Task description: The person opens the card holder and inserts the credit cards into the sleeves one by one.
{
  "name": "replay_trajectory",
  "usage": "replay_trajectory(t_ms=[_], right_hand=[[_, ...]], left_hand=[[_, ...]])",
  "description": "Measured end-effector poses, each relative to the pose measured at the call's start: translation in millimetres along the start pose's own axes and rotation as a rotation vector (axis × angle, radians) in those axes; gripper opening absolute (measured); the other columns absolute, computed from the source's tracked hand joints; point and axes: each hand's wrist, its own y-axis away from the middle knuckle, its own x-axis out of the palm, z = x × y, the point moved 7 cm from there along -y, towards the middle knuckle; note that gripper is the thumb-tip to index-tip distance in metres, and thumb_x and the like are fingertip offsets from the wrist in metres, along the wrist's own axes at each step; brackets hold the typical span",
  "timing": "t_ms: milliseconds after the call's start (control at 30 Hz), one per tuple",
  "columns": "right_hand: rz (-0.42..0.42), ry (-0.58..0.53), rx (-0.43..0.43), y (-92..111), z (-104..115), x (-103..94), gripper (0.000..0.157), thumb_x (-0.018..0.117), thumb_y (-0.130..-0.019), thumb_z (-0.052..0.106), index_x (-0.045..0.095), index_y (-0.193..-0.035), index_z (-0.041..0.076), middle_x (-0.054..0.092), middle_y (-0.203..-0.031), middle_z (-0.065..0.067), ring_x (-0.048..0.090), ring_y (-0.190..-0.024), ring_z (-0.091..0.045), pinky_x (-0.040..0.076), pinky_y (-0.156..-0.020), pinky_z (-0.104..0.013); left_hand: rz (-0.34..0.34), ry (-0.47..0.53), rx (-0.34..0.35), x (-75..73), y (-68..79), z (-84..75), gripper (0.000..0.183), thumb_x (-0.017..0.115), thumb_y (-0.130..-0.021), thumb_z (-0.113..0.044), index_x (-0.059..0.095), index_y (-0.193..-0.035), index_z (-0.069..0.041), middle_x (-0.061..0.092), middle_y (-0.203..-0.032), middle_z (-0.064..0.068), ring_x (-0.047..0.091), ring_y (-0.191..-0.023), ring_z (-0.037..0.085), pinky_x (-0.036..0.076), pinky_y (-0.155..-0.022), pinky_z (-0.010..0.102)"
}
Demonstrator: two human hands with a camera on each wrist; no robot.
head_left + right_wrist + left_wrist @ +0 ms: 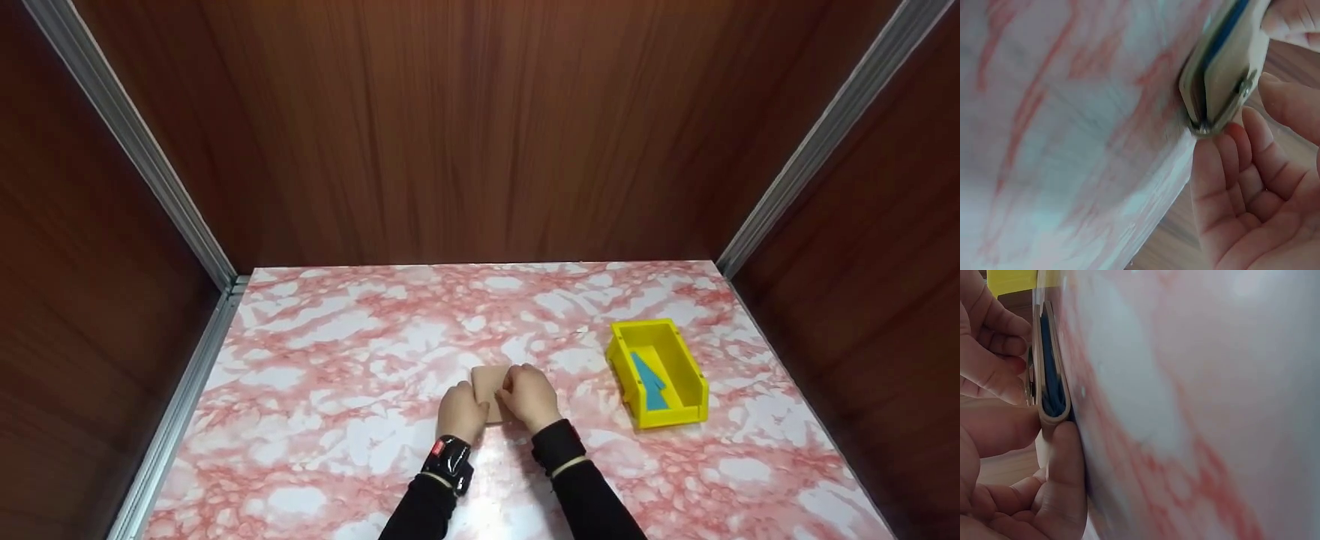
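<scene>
A tan wallet [489, 379] lies on the table between both hands, with blue material [1050, 365] showing inside its fold in the left wrist view. My left hand [462, 414] pinches the folded left edge between thumb and a finger. At the opposite edge, my right hand [531, 397] has curled fingers and thumb around the wallet's flap. A small metal clasp [1247, 83] shows there in the right wrist view, close to the right thumb and fingertips. In the head view the hands cover part of the wallet.
To the right stands a yellow bin [673, 416] holding blue flat pieces [646, 381]. Pink-and-white marbled tabletop [337, 390] surrounds the hands. Brown wood-grain panels [450, 135] with metal corner rails enclose the back and sides.
</scene>
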Motion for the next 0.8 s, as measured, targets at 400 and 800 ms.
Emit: replay_trajectory(t_ms=[400, 800], right_hand=[[0.0, 0.052, 0.006, 1.1, 5.0, 4.9, 0.034, 0.086, -0.07, 0.022, 0.053, -0.072, 0.01, 0.051, -0.076, -0.007, 0.055, -0.074, -0.03, 0.048, -0.061, -0.043], [-0.019, 0.047, 0.001, -0.1, 6.3, 3.1, 0.027, 0.079, -0.074, 0.013, 0.053, -0.07, 0.01, 0.052, -0.073, -0.007, 0.055, -0.07, -0.03, 0.048, -0.06, -0.044]], left_hand=[[-0.028, 0.013, 0.023, -1.5, 0.1, -0.6, 0.02, 0.077, -0.077, -0.009, 0.06, -0.082, 0.002, 0.062, -0.076, 0.016, 0.064, -0.076, 0.038, 0.051, -0.073, 0.049], [-0.025, 0.019, 0.028, -0.7, -0.6, 0.7, 0.023, 0.078, -0.076, -0.01, 0.061, -0.084, 0.003, 0.063, -0.077, 0.017, 0.064, -0.077, 0.038, 0.051, -0.075, 0.05]])
